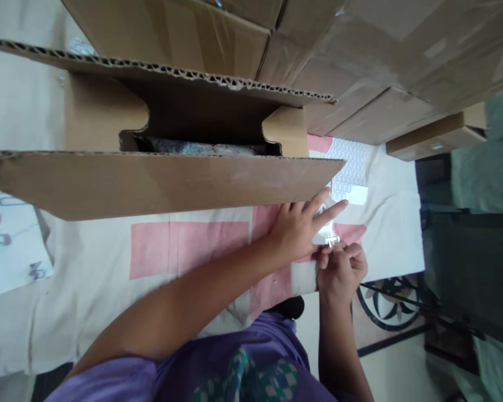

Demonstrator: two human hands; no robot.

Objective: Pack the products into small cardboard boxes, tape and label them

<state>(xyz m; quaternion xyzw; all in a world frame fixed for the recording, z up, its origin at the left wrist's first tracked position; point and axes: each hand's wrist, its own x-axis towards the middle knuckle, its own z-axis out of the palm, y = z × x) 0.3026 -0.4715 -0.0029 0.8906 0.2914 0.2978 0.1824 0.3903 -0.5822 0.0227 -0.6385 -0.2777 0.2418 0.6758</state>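
My left hand (299,228) lies on the cloth-covered table with its fingers spread, over part of a small clear plastic piece (324,231). Just to its right, my right hand (342,267) is pinched at the near edge of that plastic, where a small white mark shows. The tips of the right fingers are partly hidden. Beyond the hands lies a sheet of printed labels (349,164). An open cardboard box (163,187) stands to the left of the sheet, with a plastic-wrapped item (201,148) inside.
Taped cardboard boxes (352,56) are stacked along the far side. A smaller box (436,137) stands at the far right. A printed paper (12,245) lies at the left. The cream and pink tablecloth (188,245) ends near my body; dark furniture (473,268) stands beyond its right edge.
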